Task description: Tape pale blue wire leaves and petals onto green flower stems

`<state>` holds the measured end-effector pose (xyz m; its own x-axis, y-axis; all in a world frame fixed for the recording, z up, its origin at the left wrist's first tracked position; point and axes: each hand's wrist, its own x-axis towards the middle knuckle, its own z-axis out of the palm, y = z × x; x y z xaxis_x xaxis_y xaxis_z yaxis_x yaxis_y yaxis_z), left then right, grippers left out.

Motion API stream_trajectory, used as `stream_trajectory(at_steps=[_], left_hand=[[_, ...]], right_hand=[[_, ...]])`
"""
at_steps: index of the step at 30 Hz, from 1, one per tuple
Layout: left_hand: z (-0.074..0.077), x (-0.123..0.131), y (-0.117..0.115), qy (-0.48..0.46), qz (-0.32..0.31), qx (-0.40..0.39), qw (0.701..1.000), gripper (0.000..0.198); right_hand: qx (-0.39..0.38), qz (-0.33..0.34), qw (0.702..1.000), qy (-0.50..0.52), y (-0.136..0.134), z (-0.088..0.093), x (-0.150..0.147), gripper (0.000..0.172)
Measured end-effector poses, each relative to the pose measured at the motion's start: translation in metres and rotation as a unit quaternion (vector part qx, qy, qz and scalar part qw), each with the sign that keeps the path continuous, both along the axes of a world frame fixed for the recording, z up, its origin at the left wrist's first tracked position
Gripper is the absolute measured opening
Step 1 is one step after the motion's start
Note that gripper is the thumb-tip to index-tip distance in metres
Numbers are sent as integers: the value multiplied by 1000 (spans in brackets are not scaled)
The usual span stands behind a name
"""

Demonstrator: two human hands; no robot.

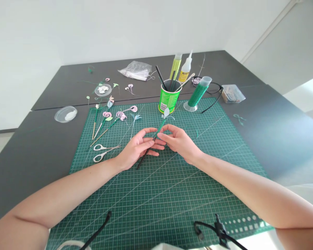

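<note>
A slim black stick [143, 160] runs slantwise between my hands, its upper part wrapped in green thread [161, 125]. At its tip sits a pale bluish-white flower [166, 112] of thin petals. My left hand [131, 149] grips the stick between thumb and fingers, the other fingers partly spread beneath it. Just above, my right hand [181, 142] pinches at the green-wrapped section with thumb and index finger. Whether a loose thread end is between those fingertips, I cannot tell. White-handled scissors [100, 152] lie left of my left hand.
A green cutting mat [172, 194] covers the table's front. Several flower-tipped sticks [104, 130] lie at left. Behind my hands stand a green can [168, 99] of tools, a green thread spool [199, 92] and a glue bottle [186, 69]. Black glasses [213, 91] and a clear box [233, 93] are right.
</note>
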<state>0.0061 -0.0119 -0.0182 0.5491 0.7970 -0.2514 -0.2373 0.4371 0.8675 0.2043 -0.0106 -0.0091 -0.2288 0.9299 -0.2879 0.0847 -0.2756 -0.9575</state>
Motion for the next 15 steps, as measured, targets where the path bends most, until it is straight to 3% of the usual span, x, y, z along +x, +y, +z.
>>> stream_trajectory(at_steps=[4, 10, 15], left_hand=[[2, -1, 1, -10, -13, -9, 1000, 55], [1, -1, 1, -20, -37, -9, 999, 63], [0, -2, 0, 49, -13, 42, 998, 53]], right_hand=[[-37, 22, 999, 31, 2, 2, 1, 37], [-14, 35, 999, 35, 4, 7, 3, 37], [9, 41, 999, 24, 4, 7, 4, 35]])
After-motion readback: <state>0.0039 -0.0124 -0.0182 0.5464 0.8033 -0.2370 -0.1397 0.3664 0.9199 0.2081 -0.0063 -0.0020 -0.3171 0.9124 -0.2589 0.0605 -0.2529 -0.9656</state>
